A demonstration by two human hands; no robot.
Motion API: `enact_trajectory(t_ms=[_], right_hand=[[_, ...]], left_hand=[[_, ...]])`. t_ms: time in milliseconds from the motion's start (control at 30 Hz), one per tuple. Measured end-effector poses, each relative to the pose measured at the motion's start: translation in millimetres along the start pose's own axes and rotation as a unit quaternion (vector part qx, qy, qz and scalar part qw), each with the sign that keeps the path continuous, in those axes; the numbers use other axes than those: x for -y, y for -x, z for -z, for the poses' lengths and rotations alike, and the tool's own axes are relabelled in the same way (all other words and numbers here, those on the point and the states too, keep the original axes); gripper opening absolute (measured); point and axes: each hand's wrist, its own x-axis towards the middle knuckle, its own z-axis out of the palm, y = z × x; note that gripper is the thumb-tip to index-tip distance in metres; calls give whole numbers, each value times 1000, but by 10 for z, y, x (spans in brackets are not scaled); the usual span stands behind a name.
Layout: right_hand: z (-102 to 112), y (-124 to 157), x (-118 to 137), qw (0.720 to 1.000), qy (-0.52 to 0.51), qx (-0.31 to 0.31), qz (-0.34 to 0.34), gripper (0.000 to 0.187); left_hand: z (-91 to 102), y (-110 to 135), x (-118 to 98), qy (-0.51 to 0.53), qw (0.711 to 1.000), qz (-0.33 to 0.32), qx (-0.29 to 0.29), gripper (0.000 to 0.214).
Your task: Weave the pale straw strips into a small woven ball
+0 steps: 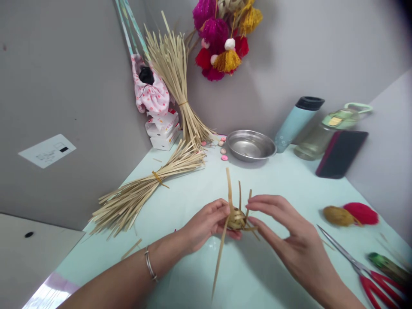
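A small ball woven from pale, flat plant strips sits above the table, with several loose strip ends sticking up and out of it. One long strip hangs down from its left side. My left hand is closed around the ball's left side, thumb on top and fingers partly hidden beneath. At the ball's right, my right hand has thumb and fingers apart, with the fingertips touching or very close to a short upright strip. Whether they pinch it is hard to see.
Two tied strip bundles lie and stand at left and back. Behind are a metal bowl, a blue tumbler, a green bottle and a phone. Red-handled scissors and yarn lie at right.
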Motion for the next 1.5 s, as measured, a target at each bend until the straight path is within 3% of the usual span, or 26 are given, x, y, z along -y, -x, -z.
enact_trajectory(t_ms=[67,167,333,600,867,967,1100,1200,1367,1500], right_hand=[[-16,11,12,994,53,44,82,32],[-41,8,-17,982,118,55,137,35],[-35,-24,-45,969,174,65,165,23],[-19,-41,32,972,145,76,169,12],[-50,-29,-6,975,144,86,144,15],[-39,-12,-27,983,136,17,121,19],[-2,8,-15,993,95,-58,31,16],[-11,14,2,999,34,-7,-28,17],[-79,14,-16,995,-38,85,-25,41],[-93,10,-44,987,-98,114,-49,41]], left_hand=[[13,-6,16,-11,1000,5,-1,30],[24,-12,33,-27,1000,12,-6,31],[20,-11,32,-55,998,18,-11,32],[38,-17,20,-71,997,33,-7,36],[26,-6,-7,-76,996,40,-10,37],[34,-8,-12,-32,999,36,-9,35],[50,-17,-22,15,999,20,-21,31],[43,-9,-36,24,999,2,-31,26],[6,20,-60,-24,998,-9,-51,26],[-14,29,-66,-39,997,-5,-60,27]])
